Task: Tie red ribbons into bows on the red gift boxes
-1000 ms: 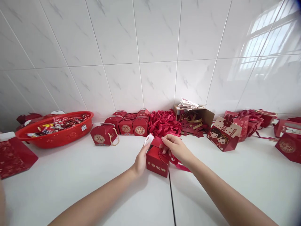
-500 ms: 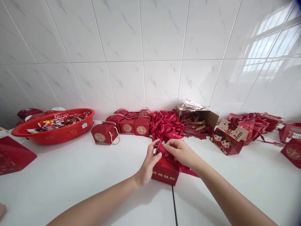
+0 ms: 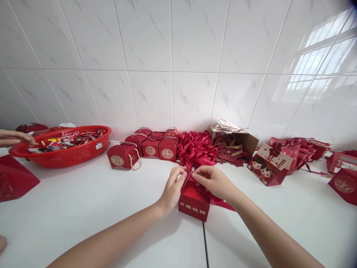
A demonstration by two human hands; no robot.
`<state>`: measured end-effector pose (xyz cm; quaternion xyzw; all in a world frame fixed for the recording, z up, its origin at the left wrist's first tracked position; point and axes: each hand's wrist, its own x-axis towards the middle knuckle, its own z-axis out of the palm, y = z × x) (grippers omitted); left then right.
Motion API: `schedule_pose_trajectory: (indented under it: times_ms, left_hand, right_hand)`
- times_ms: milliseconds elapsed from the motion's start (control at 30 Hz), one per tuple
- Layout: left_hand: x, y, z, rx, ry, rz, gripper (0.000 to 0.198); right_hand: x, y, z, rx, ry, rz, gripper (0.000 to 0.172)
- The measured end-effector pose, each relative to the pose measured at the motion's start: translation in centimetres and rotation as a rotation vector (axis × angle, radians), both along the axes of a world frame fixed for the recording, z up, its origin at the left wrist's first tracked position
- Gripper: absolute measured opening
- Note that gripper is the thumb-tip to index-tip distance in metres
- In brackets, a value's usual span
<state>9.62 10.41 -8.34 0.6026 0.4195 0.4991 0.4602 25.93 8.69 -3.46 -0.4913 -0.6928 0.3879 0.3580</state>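
Presently, left hand (image 3: 171, 189) pinched raised flap (image 3: 187, 179) atop red box (image 3: 194, 208); right hand (image 3: 214, 182), equally near, lay opposite, grip closure not discernible. Box stood on tabletop (image 3: 97, 193), below and between hands, long printed face crosswise.

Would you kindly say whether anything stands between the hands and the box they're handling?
Nothing visible does: the left hand holds the flap of the red box, the right hand is at its top, and the ribbon pile lies behind.
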Motion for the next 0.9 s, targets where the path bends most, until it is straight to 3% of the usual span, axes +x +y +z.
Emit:
schedule_pose_trajectory:
  times_ms: [133,233,400,467,700,800,900]
  left_hand:
    - [-0.7,1.7,0.2,-0.064,-0.076,0.022,0.029]
    - [-2.3,3.9,0.1,-0.065,-0.13,0.111,0.029]
    - [-4.6,6.5,0.1,-0.075,-0.151,0.209,0.029]
    - [-4.5,6.4,0.2,-0.087,-0.119,0.154,0.031]
    - [-2.3,3.5,1.3,-0.169,0.028,-0.227,0.044]
    - [-1.9,2.7,1.9,-0.147,0.048,-0.258,0.036]
    - [-1.9,2.8,1.9,-0.105,0.091,-0.209,0.029]
  right_hand:
    - [1.3,0.0,1.1,-0.075,-0.023,-0.046,0.023]
    - [2.6,-0.2,2.1,-0.126,-0.051,-0.051,0.025]
    - [3.9,-0.6,3.3,-0.086,-0.117,-0.02,0.024]
    - [3.8,-0.6,3.3,-0.081,-0.137,-0.009,0.021]
    - [2.3,-0.2,2.2,0.009,-0.157,-0.038,0.014]
    - [1.8,-0.1,1.7,0.074,-0.167,-0.027,0.016]
    - [1.9,0.0,1.6,0.179,-0.212,-0.004,0.017]
